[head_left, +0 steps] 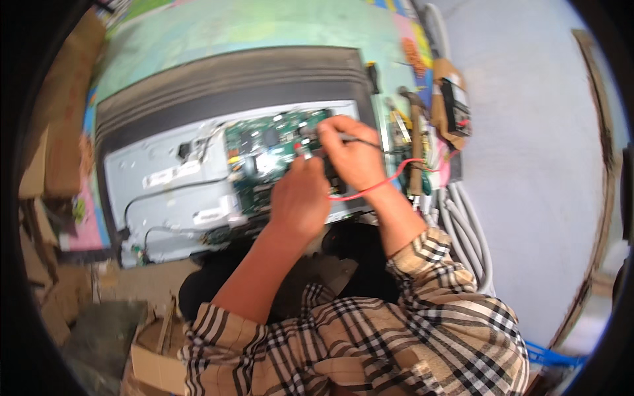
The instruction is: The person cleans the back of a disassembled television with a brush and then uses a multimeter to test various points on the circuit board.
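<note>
A green circuit board (254, 142) is mounted on the pale metal back of an opened flat screen panel (165, 155). Over the board's middle, my left hand (300, 198) is closed on a red test probe (298, 148), whose red lead (389, 179) runs out to the right beneath my right wrist. My right hand (353, 155) pinches a black test probe (360, 140) above the board's right part. Blur and my fingers hide both probe tips, so I cannot tell what they touch.
To the right, a meter (456, 109) sits in a cardboard box (446, 76). A hammer (415, 142) and other hand tools lie beside the panel. Grey tubing (465, 231) hangs at the table's right edge. Cardboard (56, 158) stands at the left.
</note>
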`<state>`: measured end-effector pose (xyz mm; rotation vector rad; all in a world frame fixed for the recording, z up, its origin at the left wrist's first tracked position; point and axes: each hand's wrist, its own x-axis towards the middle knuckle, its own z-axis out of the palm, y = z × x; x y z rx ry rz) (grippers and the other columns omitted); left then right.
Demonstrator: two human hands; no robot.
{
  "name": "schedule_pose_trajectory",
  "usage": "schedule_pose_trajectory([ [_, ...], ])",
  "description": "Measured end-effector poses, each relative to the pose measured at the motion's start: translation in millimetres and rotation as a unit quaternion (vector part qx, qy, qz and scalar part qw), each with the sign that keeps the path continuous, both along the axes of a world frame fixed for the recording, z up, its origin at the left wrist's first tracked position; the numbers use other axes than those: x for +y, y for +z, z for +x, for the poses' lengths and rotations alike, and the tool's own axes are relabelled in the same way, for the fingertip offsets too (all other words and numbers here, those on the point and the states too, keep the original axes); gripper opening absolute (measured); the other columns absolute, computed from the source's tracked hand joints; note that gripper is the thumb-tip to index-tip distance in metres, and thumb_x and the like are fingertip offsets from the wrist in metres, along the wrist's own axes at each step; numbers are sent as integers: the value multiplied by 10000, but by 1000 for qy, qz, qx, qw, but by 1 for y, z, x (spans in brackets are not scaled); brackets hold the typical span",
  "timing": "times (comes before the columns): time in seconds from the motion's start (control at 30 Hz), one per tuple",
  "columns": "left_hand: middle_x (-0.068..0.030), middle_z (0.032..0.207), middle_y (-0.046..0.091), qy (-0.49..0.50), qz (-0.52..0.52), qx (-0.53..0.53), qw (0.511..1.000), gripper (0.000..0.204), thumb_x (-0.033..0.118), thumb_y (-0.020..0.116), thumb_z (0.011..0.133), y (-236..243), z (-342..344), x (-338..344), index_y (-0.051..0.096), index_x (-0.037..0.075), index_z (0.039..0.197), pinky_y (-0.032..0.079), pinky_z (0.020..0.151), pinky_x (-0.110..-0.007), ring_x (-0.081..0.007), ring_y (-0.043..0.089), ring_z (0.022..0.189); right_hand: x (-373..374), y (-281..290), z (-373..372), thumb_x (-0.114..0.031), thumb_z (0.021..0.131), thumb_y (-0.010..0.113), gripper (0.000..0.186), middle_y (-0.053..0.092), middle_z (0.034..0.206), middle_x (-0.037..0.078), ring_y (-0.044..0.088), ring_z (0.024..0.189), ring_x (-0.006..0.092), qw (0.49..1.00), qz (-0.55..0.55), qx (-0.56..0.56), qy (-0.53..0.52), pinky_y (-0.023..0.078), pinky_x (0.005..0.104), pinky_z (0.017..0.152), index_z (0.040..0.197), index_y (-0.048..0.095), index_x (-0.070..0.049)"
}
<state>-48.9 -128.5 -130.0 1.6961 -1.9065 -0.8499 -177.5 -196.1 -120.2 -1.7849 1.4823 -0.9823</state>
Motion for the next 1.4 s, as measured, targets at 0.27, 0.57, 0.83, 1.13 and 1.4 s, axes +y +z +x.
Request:
schedule_pose_trajectory([
  [0.27, -197, 982, 591, -15, 4, -7, 1000, 128, 51, 620, 870, 7, -7, -3, 561, -1, 970, 530, 739, -499, -409, 655, 845, -2, -7, -9, -132, 929, 667, 160, 681, 803, 122, 658, 668, 183, 1000, -2, -23, 5, 520, 313, 618, 913, 694, 24],
  [0.57, -194, 958, 590, -16, -6, -5, 1000, 130, 51, 631, 862, 5, -4, -2, 565, -1, 960, 528, 719, -500, -410, 658, 839, -1, -6, -6, -138, 909, 668, 149, 685, 810, 138, 660, 683, 261, 999, -37, 12, 2, 524, 357, 636, 896, 699, 8],
  [0.83, -204, 1000, 604, -7, 3, 5, 1000, 132, 70, 619, 870, 4, -3, -2, 564, 8, 973, 528, 739, -511, -416, 660, 862, -1, -5, -2, -133, 878, 679, 122, 704, 856, 168, 681, 769, 366, 1000, -21, -11, -5, 546, 403, 685, 870, 708, -15],
  [1.13, -203, 902, 592, 13, -26, 36, 999, 140, 12, 614, 836, 2, -5, 4, 575, -1, 970, 536, 676, -506, -417, 656, 756, -1, -10, -10, -140, 975, 641, 171, 671, 767, 23, 641, 662, 84, 999, 31, -31, -10, 509, 239, 620, 978, 709, 16],
  [1.4, -208, 943, 618, -13, -46, -1, 999, 156, 55, 666, 832, 9, -7, 8, 570, 0, 943, 576, 661, -443, -347, 690, 765, -2, -10, -11, -127, 908, 678, 147, 686, 779, 121, 630, 640, 179, 999, 23, -29, -27, 506, 313, 621, 904, 708, 16],
])
